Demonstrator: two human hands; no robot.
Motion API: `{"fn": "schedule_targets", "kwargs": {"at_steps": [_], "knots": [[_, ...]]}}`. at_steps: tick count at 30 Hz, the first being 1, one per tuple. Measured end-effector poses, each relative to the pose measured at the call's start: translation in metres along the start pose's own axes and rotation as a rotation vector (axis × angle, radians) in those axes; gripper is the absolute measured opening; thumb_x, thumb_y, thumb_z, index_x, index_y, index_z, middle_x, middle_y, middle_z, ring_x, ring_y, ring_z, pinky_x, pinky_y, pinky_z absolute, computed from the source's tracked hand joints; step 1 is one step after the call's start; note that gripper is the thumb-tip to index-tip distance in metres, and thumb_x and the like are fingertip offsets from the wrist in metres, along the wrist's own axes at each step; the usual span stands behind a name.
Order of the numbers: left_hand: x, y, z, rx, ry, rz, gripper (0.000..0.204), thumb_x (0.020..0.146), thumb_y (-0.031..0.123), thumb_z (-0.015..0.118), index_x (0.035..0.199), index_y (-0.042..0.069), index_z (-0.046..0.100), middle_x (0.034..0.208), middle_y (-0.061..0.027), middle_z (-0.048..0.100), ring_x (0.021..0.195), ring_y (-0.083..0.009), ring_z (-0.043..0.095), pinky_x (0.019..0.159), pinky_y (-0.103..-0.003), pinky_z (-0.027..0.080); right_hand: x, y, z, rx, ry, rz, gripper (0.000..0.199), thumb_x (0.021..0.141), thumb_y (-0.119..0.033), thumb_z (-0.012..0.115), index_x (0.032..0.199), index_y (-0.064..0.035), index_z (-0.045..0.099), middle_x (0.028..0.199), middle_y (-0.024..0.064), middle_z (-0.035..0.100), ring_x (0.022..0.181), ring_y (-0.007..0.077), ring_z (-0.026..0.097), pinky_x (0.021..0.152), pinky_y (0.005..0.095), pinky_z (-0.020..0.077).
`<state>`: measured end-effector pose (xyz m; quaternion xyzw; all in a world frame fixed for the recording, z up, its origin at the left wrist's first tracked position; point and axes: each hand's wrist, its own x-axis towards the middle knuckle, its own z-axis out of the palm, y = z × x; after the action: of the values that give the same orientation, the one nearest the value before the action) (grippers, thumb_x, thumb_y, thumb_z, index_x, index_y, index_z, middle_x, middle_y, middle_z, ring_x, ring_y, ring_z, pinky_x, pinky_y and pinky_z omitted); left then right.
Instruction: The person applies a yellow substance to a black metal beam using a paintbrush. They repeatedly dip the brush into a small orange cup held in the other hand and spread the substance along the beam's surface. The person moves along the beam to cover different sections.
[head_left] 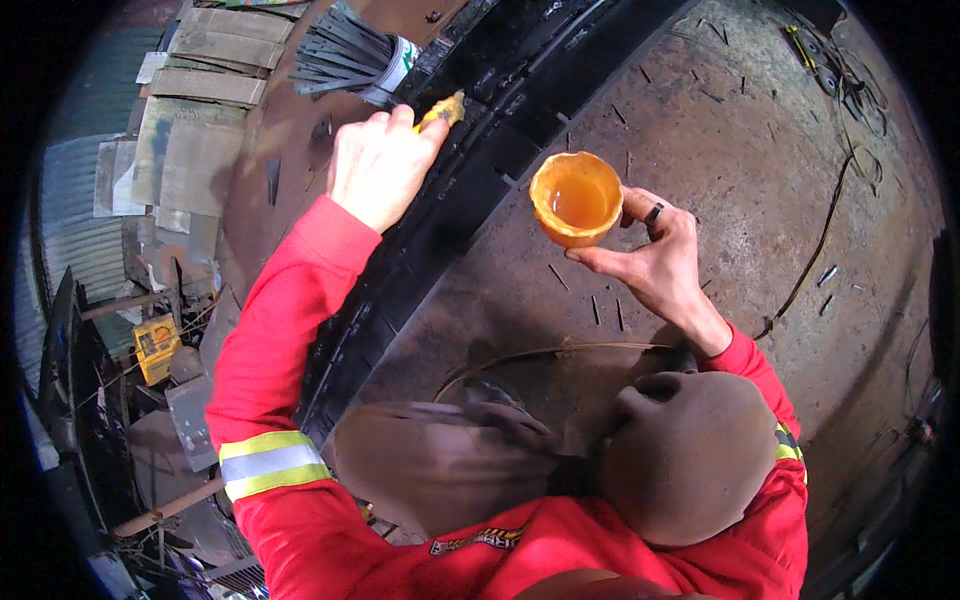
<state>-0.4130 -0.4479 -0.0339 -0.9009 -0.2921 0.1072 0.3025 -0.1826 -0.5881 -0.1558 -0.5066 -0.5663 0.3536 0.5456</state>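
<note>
My left hand (pixel 385 165) is closed round a small yellow, dark-smudged piece (pixel 441 113), perhaps a sponge or rag; its kind is not clear. The piece sits at the edge of a long black metal beam (pixel 455 195) that runs diagonally from the upper right to the lower left. Held between thumb and fingers, an orange cup (pixel 577 205) with an uneven rim is in my right hand (pixel 660 255), off to the right of the beam. Amber liquid shows inside the cup. The fingertips behind it are partly hidden.
Beyond my left hand, a white container (pixel 400 68) holds many thin grey rods or strips (pixel 340 52). Cardboard sheets (pixel 205 150) lie at the left, above scrap and a yellow box (pixel 157 348). Cables (pixel 825 225) and short stubs are scattered on the brown floor (pixel 730 140) at right.
</note>
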Motion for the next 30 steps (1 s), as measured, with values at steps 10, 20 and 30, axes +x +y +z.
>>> {"fn": "schedule_targets", "kwargs": {"at_steps": [10,20,30], "knots": [[0.008,0.013,-0.052,0.066,-0.103,-0.157,0.020,0.084,0.014,0.060,0.103,0.014,0.065,0.074,-0.0097,0.060,0.065,-0.0257,0.066,0.053,-0.039,0.052,-0.001,0.003,-0.011,0.019,0.031,0.014,0.056,0.062,-0.020,0.088,0.111,-0.0007,0.068,0.097,0.0113,0.071,0.087,0.0193,0.067,0.079,0.0308,0.0514],[0.011,0.006,-0.043,0.068,-0.067,-0.240,0.016,0.085,0.020,0.064,0.100,0.013,0.064,0.068,-0.0115,0.062,0.060,-0.0324,0.065,0.053,-0.042,0.051,-0.004,0.004,-0.009,0.055,0.001,0.066,0.057,0.063,-0.019,0.088,0.113,-0.0007,0.068,0.100,0.0116,0.071,0.090,0.0185,0.067,0.083,0.0313,0.0512],[-0.002,-0.003,-0.016,-0.230,-0.061,-0.517,0.020,0.091,0.029,0.059,0.088,0.010,0.065,0.068,-0.0198,0.064,0.068,-0.0400,0.064,0.062,-0.049,0.049,-0.004,0.001,-0.003,0.061,-0.030,0.081,0.053,0.066,-0.021,0.089,0.109,0.0012,0.068,0.102,0.0087,0.070,0.096,0.0165,0.066,0.092,0.0316,0.0485]]}}
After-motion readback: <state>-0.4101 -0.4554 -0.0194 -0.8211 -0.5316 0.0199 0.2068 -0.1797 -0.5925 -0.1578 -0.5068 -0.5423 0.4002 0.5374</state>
